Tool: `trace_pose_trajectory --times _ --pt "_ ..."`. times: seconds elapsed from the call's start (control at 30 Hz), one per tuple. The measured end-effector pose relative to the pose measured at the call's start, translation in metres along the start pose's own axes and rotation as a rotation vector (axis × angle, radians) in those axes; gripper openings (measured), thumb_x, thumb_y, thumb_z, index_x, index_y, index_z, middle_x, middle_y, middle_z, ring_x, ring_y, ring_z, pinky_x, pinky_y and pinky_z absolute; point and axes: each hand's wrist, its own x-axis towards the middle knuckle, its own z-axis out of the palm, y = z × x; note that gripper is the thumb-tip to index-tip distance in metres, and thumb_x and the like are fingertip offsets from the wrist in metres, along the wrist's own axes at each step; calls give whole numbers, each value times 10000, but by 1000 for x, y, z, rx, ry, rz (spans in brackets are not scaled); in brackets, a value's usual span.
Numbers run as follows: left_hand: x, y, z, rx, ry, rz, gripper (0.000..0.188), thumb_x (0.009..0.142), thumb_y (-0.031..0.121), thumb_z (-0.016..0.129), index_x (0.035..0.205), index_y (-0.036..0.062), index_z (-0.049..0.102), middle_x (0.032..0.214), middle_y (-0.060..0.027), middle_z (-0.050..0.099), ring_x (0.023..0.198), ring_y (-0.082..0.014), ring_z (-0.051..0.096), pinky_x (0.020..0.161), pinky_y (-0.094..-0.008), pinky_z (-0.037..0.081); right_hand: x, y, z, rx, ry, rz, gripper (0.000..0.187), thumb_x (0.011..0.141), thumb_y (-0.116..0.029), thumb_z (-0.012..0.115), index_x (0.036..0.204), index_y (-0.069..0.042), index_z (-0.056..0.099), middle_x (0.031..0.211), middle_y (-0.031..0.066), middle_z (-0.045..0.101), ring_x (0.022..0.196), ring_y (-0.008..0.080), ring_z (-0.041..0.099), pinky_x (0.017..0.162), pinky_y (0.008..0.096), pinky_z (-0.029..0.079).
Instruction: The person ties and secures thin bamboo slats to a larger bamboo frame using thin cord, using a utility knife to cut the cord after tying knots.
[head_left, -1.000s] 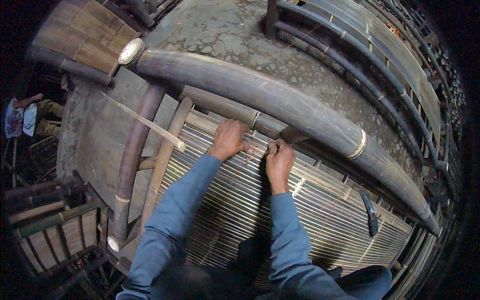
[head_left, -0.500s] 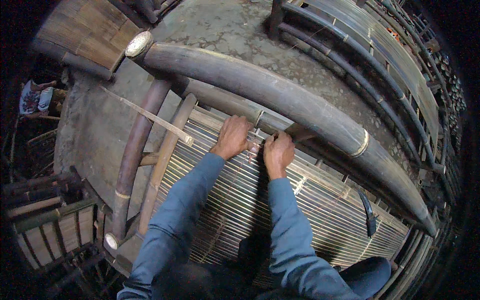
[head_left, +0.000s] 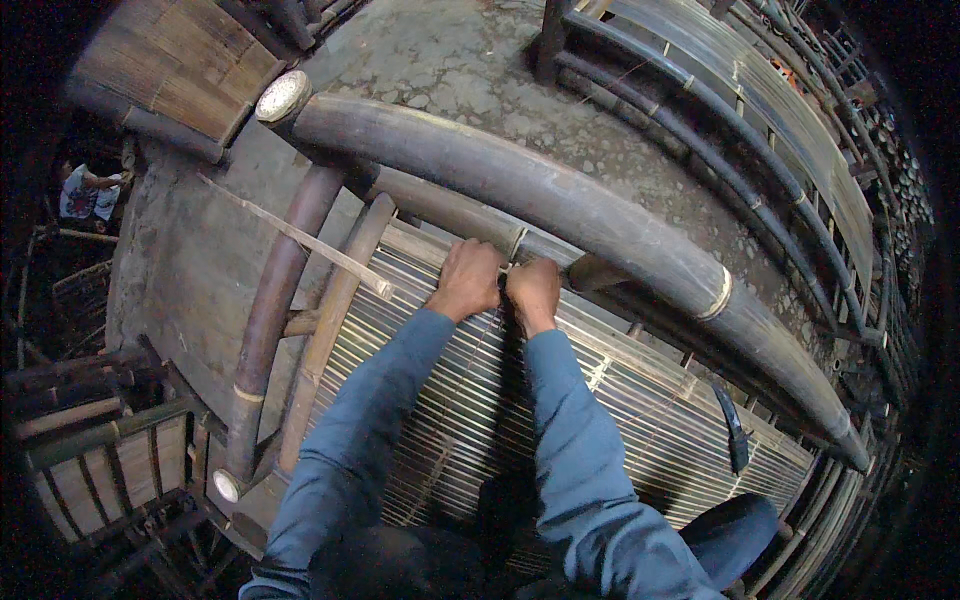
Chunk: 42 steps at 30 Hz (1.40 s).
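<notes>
Bamboo slats [head_left: 600, 420] fill a frame under a person's blue-sleeved arms. Within the past second the hands have drawn together: the left hand [head_left: 468, 280] and right hand [head_left: 534, 290], earlier a little apart, now touch at the slats' far edge, just below a thick pole [head_left: 560, 205]. Both are curled tight, seemingly pinching a thin binding between them; what exactly they grip cannot be told. A dark hammer [head_left: 735, 430] lies on the slats, well to the right.
</notes>
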Motion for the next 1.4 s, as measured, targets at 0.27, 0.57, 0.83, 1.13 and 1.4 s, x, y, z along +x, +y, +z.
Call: trace_pose_trajectory --times 0.27,0.57,0.83,1.13,1.4 --pt "15 6 -20 211 -367 -115 365 723 337 789 986 84 789 1095 -146 744 1137 -330 635 992 -474 450 -3 -21 -42 474 -621 292 346 970 -164 441 649 -68 528 567 114 555 381 180 418 321 340 226" --pt "26 8 -15 197 -453 -180 397 731 323 785 1066 110 778 1186 -142 729 1206 -319 630 1050 -450 438 14 20 -18 896 -850 411 291 990 -207 455 702 -171 429 526 -55 373 379 55 259 317 225 178" --pt "26 -3 -2 127 -342 -139 485 747 479 790 1098 145 765 1124 -160 733 1096 -355 681 960 -482 505 14 27 -29 781 -871 286 239 1005 -199 474 781 -125 514 574 -26 473 431 82 372 365 250 305" --pt "2 -11 5 -437 122 -164 237 854 240 709 985 66 803 966 -207 751 897 -367 737 845 -414 562 -51 65 -32 946 -71 -54 397 981 18 518 1343 156 428 827 169 713 706 201 683 690 317 565" --pt "-9 15 8 -784 495 -371 184 836 89 749 991 2 795 923 -156 779 824 -204 735 757 -324 563 -19 67 -29 1617 -803 344 347 960 -89 484 1253 71 578 968 176 719 873 271 699 889 455 570"
